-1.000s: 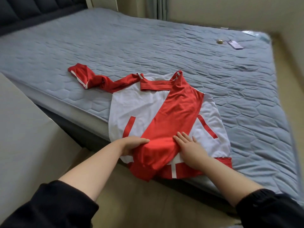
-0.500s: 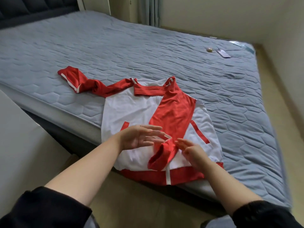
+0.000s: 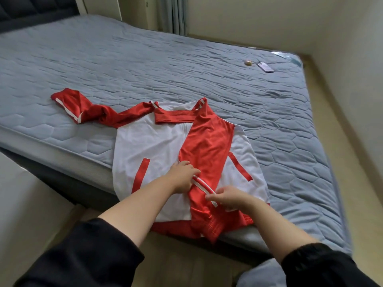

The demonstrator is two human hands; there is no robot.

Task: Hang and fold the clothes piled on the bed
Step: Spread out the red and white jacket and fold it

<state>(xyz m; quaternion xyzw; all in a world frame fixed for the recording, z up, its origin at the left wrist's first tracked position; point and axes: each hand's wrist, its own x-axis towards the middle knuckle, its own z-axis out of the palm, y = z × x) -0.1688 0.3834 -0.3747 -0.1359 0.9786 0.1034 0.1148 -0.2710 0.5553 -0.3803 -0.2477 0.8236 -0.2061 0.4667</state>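
A red and white jacket (image 3: pixel 149 146) lies flat at the near edge of the bed (image 3: pixel 145 65), its hem hanging over the side. One red sleeve (image 3: pixel 207 146) is folded diagonally across the white body, and its cuff end is doubled back. My left hand (image 3: pixel 183 172) grips the left edge of that cuff fold. My right hand (image 3: pixel 228 196) pinches the white-striped cuff edge at its right end. The other red sleeve (image 3: pixel 87 109) stretches out to the left on the mattress.
A phone (image 3: pixel 265 66) and a small round gold object (image 3: pixel 248 63) lie near the bed's far right corner. A pale flat surface (image 3: pixel 24 204) stands at my left beside the bed. Floor runs along the bed's right side.
The cuff end of the folded sleeve has been turned back up over itself. Both hands went from open above the sleeve to gripping the striped cuff edge.
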